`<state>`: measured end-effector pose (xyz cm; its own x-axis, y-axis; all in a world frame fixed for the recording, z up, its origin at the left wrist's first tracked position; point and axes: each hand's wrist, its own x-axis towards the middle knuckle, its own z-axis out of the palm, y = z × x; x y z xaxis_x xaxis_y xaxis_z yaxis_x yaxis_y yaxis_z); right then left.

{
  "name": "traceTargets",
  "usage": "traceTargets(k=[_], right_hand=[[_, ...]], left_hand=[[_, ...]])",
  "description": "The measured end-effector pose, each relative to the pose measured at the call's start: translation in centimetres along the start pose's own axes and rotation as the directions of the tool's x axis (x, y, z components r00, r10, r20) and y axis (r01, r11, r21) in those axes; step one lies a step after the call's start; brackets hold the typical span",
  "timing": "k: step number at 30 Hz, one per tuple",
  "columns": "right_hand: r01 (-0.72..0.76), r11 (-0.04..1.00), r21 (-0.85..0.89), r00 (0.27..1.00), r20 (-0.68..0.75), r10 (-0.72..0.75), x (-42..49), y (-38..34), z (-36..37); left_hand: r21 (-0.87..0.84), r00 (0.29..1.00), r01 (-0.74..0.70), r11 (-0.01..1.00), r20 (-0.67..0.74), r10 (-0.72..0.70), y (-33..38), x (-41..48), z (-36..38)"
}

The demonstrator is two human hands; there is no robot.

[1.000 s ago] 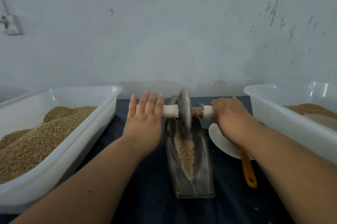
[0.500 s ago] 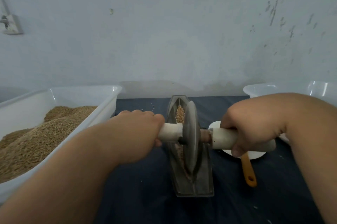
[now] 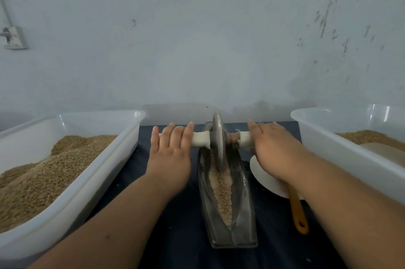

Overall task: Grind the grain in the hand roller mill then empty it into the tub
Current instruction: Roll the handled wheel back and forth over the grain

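Left hand [image 3: 171,157], beside the left tub [image 3: 92,189] heaped with grain [image 3: 50,172], lies flat, fingers straight, on the roller's white handle [image 3: 200,139]. The metal wheel [image 3: 218,137] stands at the far end of the trough [image 3: 243,214], crushed grain [image 3: 221,185] lying nearer. Right hand [image 3: 274,148] lies flat on the other handle [image 3: 245,137] too, above a white scoop [image 3: 267,178]; the right tub [image 3: 341,159] stands beyond.

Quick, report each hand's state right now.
Left hand: open, straight fingers pressing on the left roller handle.
Right hand: open, flat on the right roller handle.
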<state>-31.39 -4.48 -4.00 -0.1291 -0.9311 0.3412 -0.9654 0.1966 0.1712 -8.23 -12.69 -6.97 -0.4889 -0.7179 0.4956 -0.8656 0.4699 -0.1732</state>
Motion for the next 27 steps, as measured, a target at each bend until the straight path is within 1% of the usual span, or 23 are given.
traceTargets(k=[3, 7, 9, 11, 12, 14, 16, 17, 18, 19, 21, 23, 25, 27], right_hand=[[0.042, 0.999, 0.019, 0.998, 0.053, -0.043, -0.2, 0.4, -0.2], [0.091, 0.996, -0.019, 0.977, 0.195, -0.086, -1.1, 0.0, -2.6], [0.144, 0.988, -0.051, 0.940, 0.319, -0.121, -1.5, -0.1, -4.7], [0.194, 0.981, -0.021, 0.878, 0.451, -0.164, -2.2, -0.1, -7.1], [0.213, 0.977, 0.005, 0.850, 0.492, -0.188, -2.7, -0.1, -8.2], [0.243, 0.969, 0.047, 0.816, 0.531, -0.230, -3.5, -0.1, -10.1], [0.268, 0.961, 0.067, 0.804, 0.534, -0.262, -4.0, -0.2, -11.0], [0.272, 0.959, 0.078, 0.803, 0.531, -0.271, -4.0, -0.2, -11.2], [0.268, 0.960, 0.087, 0.805, 0.528, -0.272, -3.9, -0.2, -11.1], [0.256, 0.962, 0.096, 0.809, 0.523, -0.268, -3.7, -0.2, -10.8], [0.221, 0.970, 0.105, 0.830, 0.502, -0.244, -3.1, -0.2, -9.6], [0.188, 0.980, 0.064, 0.871, 0.451, -0.196, -2.3, -0.1, -7.7], [0.151, 0.989, 0.004, 0.926, 0.350, -0.143, -1.4, -0.1, -5.5], [0.107, 0.994, -0.021, 0.977, 0.189, -0.101, -0.9, -0.1, -3.5]], left_hand=[[0.006, 0.999, -0.031, 1.000, -0.025, 0.031, 0.1, -0.3, -0.3], [0.070, 0.996, -0.083, 0.994, 0.021, 0.082, 0.4, -0.4, -2.4], [0.066, 0.992, -0.101, 0.993, 0.080, 0.095, 0.5, -0.4, -4.0], [0.025, 0.978, -0.136, 0.990, 0.162, 0.130, 0.2, -0.9, -5.7], [-0.012, 0.965, -0.162, 0.987, 0.208, 0.160, -0.1, -1.3, -6.5], [-0.097, 0.920, -0.206, 0.974, 0.320, 0.226, -0.9, -1.8, -8.3], [-0.157, 0.865, -0.213, 0.964, 0.428, 0.261, -1.5, -2.1, -9.5], [-0.173, 0.851, -0.205, 0.963, 0.455, 0.263, -1.6, -2.2, -9.8], [-0.174, 0.851, -0.196, 0.965, 0.459, 0.256, -1.6, -2.2, -9.6], [-0.158, 0.864, -0.193, 0.968, 0.439, 0.244, -1.5, -2.1, -9.2], [-0.093, 0.912, -0.191, 0.977, 0.350, 0.211, -1.2, -1.8, -7.7], [-0.002, 0.949, -0.157, 0.988, 0.276, 0.151, -0.7, -1.2, -6.0], [0.077, 0.974, -0.099, 0.992, 0.212, 0.081, -0.2, -0.3, -4.5], [0.092, 0.988, -0.038, 0.995, 0.150, 0.024, 0.2, 0.3, -3.4]])
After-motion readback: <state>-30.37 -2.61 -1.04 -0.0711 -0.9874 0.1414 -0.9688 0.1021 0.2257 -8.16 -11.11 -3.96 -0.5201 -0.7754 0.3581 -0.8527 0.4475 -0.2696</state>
